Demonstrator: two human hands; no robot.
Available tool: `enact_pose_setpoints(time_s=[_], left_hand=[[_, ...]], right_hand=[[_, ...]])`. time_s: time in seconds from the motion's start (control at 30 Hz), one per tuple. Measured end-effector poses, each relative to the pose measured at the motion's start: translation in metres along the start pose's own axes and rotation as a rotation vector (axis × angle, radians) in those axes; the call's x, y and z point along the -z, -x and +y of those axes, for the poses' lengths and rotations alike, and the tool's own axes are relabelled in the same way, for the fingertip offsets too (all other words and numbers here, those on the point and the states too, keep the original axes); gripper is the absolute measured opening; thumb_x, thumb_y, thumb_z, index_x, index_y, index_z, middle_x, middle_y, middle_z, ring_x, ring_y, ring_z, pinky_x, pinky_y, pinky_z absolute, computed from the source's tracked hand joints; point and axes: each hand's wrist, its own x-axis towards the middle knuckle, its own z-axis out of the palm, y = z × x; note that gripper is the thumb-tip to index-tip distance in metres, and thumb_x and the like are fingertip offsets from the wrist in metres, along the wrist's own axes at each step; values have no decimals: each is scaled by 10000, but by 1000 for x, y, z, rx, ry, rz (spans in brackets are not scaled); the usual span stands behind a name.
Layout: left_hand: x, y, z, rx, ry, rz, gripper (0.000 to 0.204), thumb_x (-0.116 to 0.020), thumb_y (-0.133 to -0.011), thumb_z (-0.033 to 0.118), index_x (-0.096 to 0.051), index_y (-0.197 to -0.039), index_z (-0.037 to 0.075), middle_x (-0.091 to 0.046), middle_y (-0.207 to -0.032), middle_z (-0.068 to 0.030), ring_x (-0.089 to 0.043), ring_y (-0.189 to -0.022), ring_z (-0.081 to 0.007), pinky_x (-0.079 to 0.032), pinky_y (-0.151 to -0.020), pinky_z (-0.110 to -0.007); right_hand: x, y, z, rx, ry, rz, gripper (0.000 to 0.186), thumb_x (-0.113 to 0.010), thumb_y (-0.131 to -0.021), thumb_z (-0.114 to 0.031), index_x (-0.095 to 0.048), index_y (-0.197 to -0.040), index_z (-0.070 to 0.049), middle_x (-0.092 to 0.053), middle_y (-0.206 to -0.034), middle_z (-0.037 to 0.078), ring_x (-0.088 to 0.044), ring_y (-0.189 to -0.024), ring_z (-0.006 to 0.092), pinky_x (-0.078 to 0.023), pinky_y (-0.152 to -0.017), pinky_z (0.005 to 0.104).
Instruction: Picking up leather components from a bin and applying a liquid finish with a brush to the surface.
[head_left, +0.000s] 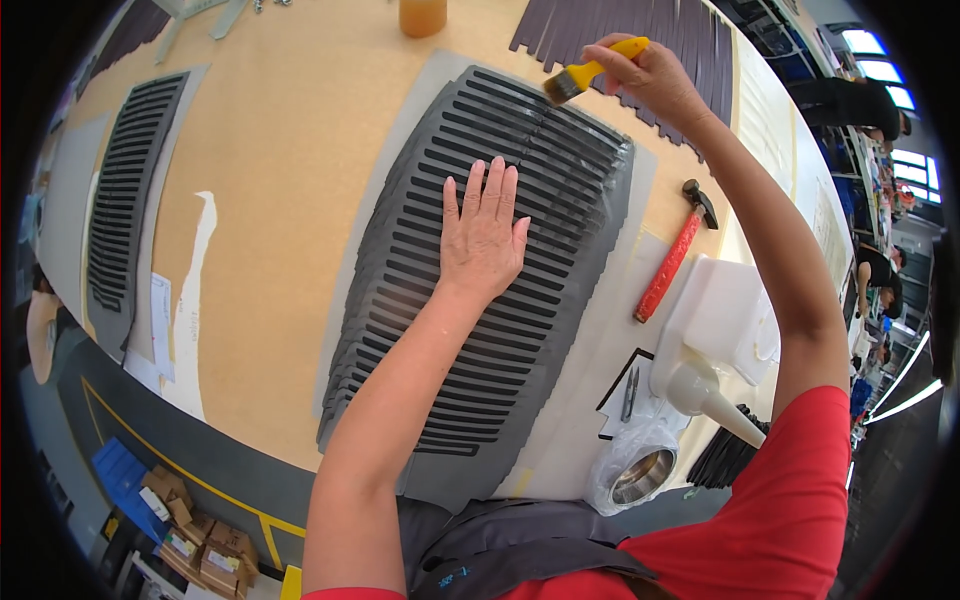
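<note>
Dark grey slotted panel, a long piece tapering toward the person, cut with rows of narrow horizontal slots in two columns. It lies on a light grey sheet on the tan workbench, and looks like the top of a stack, with stepped edges showing along its left side.

Left hand: flat on the panel's middle, palm down, fingers spread wide, holding nothing.

Right hand: beyond the panel's far right corner, closed around the yellow handle of a paintbrush; the bristles sit at the panel's far edge.

Right of the panel: a red-handled hammer, then a white jug with a funnel, and a small metal bowl in a plastic bag. Well to the left of the panel, a second slotted panel.
</note>
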Motion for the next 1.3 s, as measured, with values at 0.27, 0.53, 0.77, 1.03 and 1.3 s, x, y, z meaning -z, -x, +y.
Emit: enact_pose_setpoints(time_s=[0.27, 0.53, 0.77, 1.03, 1.3], left_hand=[[-1, -3, 5, -8, 47, 0, 640, -509, -941, 330, -292, -1473, 48, -275, -1534, -113, -226, -1430, -282, -154, -1158, -520], [0, 1, 0, 1, 13, -13, 638, -502, -945, 337, -293, -1474, 48, -269, -1537, -115, -222, -1432, -280, -125, -1166, -515], [0, 1, -1, 4, 18, -20, 642, -504, -942, 337, -294, -1473, 45, -267, -1539, -119, -226, -1431, -282, -127, -1164, -519], [-4, -3, 7, -13, 56, 22, 626, -508, -939, 335, -324, -1463, 46, -278, -1538, -114, -234, -1428, -280, -125, -1162, -514], [1, 2, -2, 13, 22, -13, 633, -507, -940, 336, -314, -1466, 42, -269, -1540, -114, -237, -1426, -278, -128, -1161, -511]], right_hand=[[10, 7, 17, -132, -96, -166, 357, -578, -951, -415, -702, -1006, -85, -616, -674, 8, -563, -606, 47, -425, -540, 200], [1, 31, -22, -122, -220, -399, 332, -602, -943, -398, -704, -989, -85, -609, -676, 2, -556, -601, 48, -432, -565, 191], [-8, 12, -27, 58, -345, -220, 316, -594, -952, -372, -701, -1040, -88, -630, -712, 7, -546, -619, 41, -405, -555, 179], [-31, -37, 9, 44, -216, -40, 310, -590, -955, -371, -704, -1045, -98, -632, -721, -7, -539, -604, 37, -415, -544, 185], [-51, -5, -66, 143, -409, -393, 318, -560, -972, -380, -706, -1048, -109, -613, -686, -21, -511, -560, 17, -371, -496, 171]])
